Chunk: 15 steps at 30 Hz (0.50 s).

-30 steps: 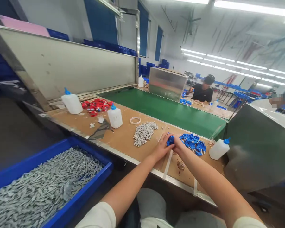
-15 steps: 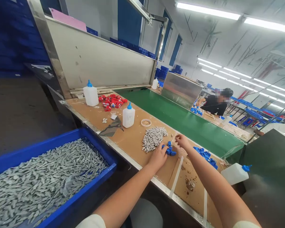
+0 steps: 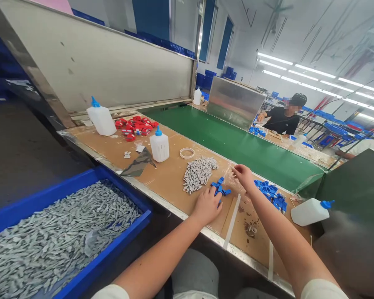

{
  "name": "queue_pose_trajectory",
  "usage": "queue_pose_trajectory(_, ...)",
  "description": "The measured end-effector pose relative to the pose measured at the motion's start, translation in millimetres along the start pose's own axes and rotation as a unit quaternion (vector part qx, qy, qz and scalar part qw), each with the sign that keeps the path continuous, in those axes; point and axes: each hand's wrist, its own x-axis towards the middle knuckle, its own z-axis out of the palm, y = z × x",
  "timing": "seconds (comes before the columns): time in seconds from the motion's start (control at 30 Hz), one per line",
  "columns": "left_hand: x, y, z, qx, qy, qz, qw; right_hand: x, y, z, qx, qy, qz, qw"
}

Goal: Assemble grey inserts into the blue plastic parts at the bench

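Note:
My left hand [image 3: 207, 205] lies over the worktop with its fingers spread. Its fingertips reach the near side of a small cluster of blue plastic pieces [image 3: 220, 185], touching or almost touching them. My right hand [image 3: 243, 176] hovers just beyond that cluster, fingertips pinched together. Whatever may be between them is too small to make out. A heap of small grey pieces [image 3: 199, 173] lies left of the blue cluster. To the right, partly behind my right forearm, is a pile of more blue pieces [image 3: 271, 194].
White bottles with blue nozzles stand at left [image 3: 102, 120], mid-table [image 3: 159, 147] and right [image 3: 310, 212]. Red pieces [image 3: 136, 126] lie at the far left. A green conveyor belt [image 3: 205, 128] runs behind. A blue bin [image 3: 146, 216] of grey pieces sits lower left. A co-worker [image 3: 283, 116] sits across.
My left hand has loosened from the blue pieces, its fingers spreading as it draws back slightly towards me. My right hand stays pinched near the same spot. The camera view has shifted a little.

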Motion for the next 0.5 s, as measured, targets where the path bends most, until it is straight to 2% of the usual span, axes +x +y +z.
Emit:
queue_pose_trajectory(0.07, -6, -5, -1.7, -0.003, -0.013, 0.015, 1.0, -38, 14, -25, 0.065, 0.014, -0.021, 0.998)
queue_pose_trajectory(0.17, -15, -15, -6.8, -0.043, -0.023, 0.073, 0.996, -109, 41, -61, 0.125, 0.039, -0.065, 0.989)
queue_pose_trajectory(0.23, -17, -19, -10.9, -0.121, -0.014, 0.092, 0.988, -154, 56, -78, 0.097, 0.031, -0.097, 0.99)
queue_pose_trajectory(0.3, -12, -17, -15.0, -0.268, 0.016, 0.04, 0.962, -189, 63, -90, 0.033, 0.007, -0.133, 0.991)
queue_pose_trajectory(0.33, -8, -14, -17.1, -0.371, 0.033, -0.013, 0.928, -202, 65, -94, -0.004, -0.007, -0.151, 0.988)
queue_pose_trajectory(0.37, -1, -9, -19.1, -0.485, 0.044, -0.072, 0.87, -212, 65, -97, -0.041, -0.021, -0.169, 0.985)
queue_pose_trajectory(0.4, 6, -3, -21.1, -0.599, 0.048, -0.128, 0.789, -219, 65, -99, -0.074, -0.033, -0.185, 0.98)
queue_pose_trajectory(0.43, 15, 4, -22.9, -0.699, 0.043, -0.171, 0.693, -223, 64, -99, -0.102, -0.043, -0.198, 0.974)
queue_pose_trajectory(0.47, 25, 12, -24.4, -0.776, 0.033, -0.201, 0.596, -225, 63, -100, -0.129, -0.052, -0.212, 0.967)
queue_pose_trajectory(0.5, 36, 20, -25.4, -0.829, 0.018, -0.222, 0.513, -225, 62, -99, -0.155, -0.059, -0.224, 0.96)
